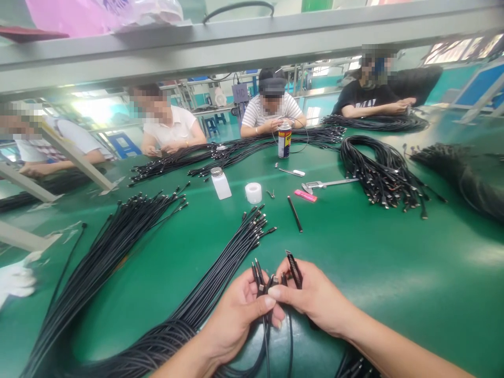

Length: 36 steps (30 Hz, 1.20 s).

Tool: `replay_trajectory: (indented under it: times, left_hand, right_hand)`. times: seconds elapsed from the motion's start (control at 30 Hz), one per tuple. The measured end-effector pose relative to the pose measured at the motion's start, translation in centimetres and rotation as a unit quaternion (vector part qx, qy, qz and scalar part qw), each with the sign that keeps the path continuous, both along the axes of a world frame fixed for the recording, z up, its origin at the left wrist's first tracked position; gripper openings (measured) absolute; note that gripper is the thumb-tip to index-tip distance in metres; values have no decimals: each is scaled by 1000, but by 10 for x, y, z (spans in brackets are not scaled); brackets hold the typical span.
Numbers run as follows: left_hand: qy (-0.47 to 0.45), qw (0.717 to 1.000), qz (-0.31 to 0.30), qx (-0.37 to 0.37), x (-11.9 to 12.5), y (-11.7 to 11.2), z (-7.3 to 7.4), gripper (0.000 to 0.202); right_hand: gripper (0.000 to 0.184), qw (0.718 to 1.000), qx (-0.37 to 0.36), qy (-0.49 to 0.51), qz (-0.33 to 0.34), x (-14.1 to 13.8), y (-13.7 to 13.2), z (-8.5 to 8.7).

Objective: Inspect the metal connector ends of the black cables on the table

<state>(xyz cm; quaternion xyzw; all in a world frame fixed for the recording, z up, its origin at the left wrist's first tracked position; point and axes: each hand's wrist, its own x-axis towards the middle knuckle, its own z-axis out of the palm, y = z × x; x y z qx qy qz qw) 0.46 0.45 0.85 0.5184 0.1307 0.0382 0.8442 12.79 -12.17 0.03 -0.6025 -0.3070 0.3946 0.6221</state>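
My left hand (236, 320) is closed round a few black cables just below their plug ends (258, 275), low in the middle of the view. My right hand (311, 296) meets it thumb to thumb and pinches one black connector (294, 269) that sticks up between its fingers. The held cables drop down between my wrists to the green table (374, 252). A fanned bundle of black cables (232, 257) lies just left of my hands, its plugs pointing away from me.
A larger cable bundle (118, 236) lies at the left, looped bundles (378, 173) at the right. Mid-table stand a white bottle (220, 184), a tape roll (253, 192), a spray can (284, 140), a caliper (326, 184), a pink item (305, 196) and a black pen (294, 213). Several people work across the table.
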Motion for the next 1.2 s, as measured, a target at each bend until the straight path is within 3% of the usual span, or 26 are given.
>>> replay_trajectory:
  times: [0.27, 0.47, 0.67, 0.93, 1.2]
  left_hand:
    - [36, 998, 47, -8, 0, -2, -7, 37]
    - [21, 995, 97, 13, 0, 2, -6, 39]
    - [16, 997, 80, -14, 1, 2, -4, 32]
    - [37, 992, 86, 83, 2, -6, -5, 40]
    - [32, 996, 70, 53, 2, -3, -10, 46]
  right_hand:
    - [27, 998, -1, 29, 60, -2, -2, 9]
    - [26, 998, -44, -5, 52, 4, -7, 6]
    - [28, 997, -55, 5, 60, 5, -6, 1]
    - [34, 995, -66, 15, 68, 0, -7, 9]
    - [32, 993, -85, -30, 80, 5, -11, 6]
